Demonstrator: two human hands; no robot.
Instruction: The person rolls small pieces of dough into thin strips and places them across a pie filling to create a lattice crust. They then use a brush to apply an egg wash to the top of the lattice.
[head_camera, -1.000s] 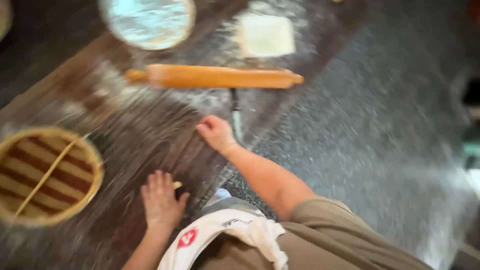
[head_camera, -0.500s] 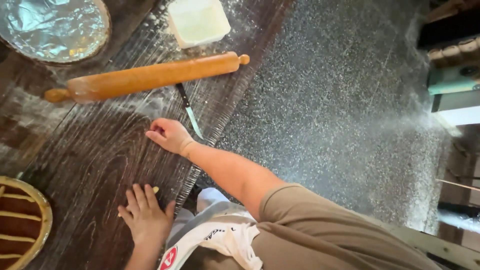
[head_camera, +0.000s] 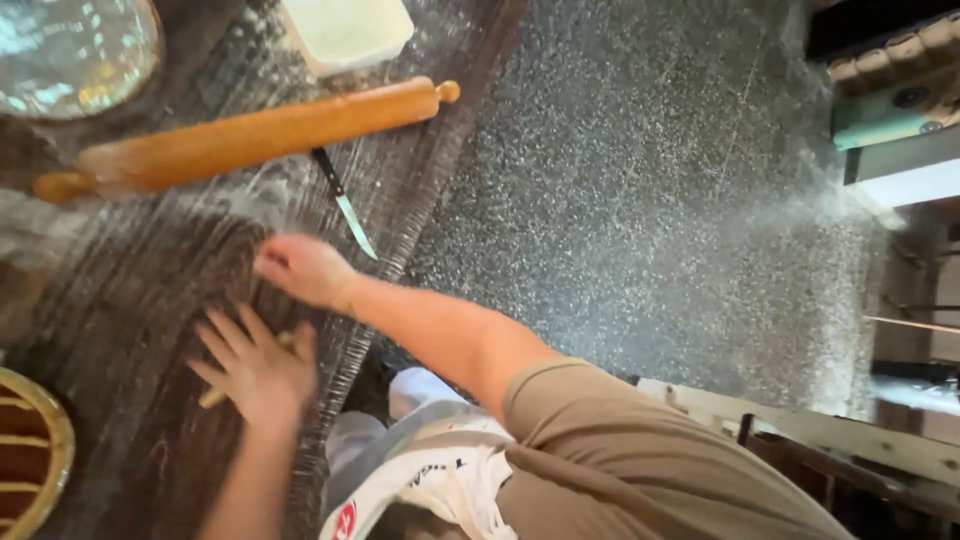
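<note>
My left hand lies flat on a dark, flour-dusted wooden table, fingers spread. It rests on a thin pale stick that pokes out on both sides of the palm. Just above it, my right hand is motion-blurred, with fingers curled against the tabletop and nothing visible in them. A small knife lies close beyond the right hand, blade toward the table's edge. A long wooden rolling pin lies across the table behind the knife.
A foil-covered round dish sits at the top left and a pale rectangular block at the top. A round bamboo steamer rim shows at the lower left. Speckled floor lies to the right of the table edge, with wooden furniture.
The view has swung, so the steamer has slid almost out at the left. My left hand has moved up closer to my right hand, which stays by the knife.
</note>
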